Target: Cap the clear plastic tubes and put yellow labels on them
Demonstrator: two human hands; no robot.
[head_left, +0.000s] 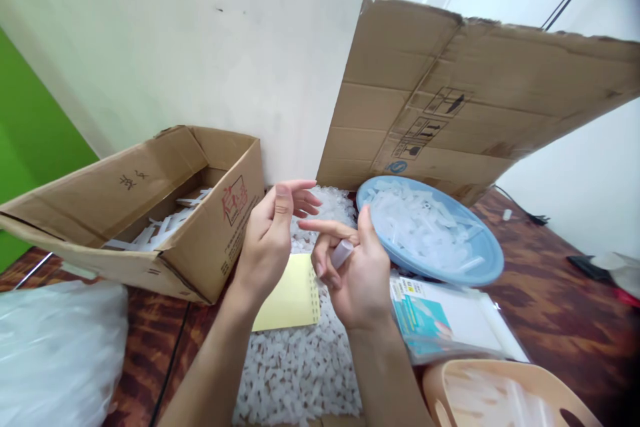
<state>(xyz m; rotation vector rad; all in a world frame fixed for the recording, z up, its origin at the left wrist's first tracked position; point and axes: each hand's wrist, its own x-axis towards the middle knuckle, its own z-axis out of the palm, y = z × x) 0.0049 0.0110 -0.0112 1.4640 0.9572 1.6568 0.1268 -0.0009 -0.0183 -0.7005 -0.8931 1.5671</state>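
Observation:
My right hand point(364, 280) has its lower fingers curled around a small translucent plastic tube point(342, 253); its index finger points out to the left and its thumb is raised. Facing it, my left hand point(270, 240) is open, with fingers stretched to the right and nothing visible in it. The fingertips of both hands are close together. Below them lies a yellow spiral notepad point(293, 297), on a broad heap of small whitish plastic pieces point(295, 373). More clear pieces point(333, 203) are heaped behind the hands.
On the left, a cardboard box point(215, 233) holds white strips, with a plastic bag point(60, 347) before it. On the right are a blue basin point(493, 263) of translucent pieces, plastic-wrapped packs point(425, 320) and a beige bin point(480, 367). A large cardboard panel point(425, 100) leans behind.

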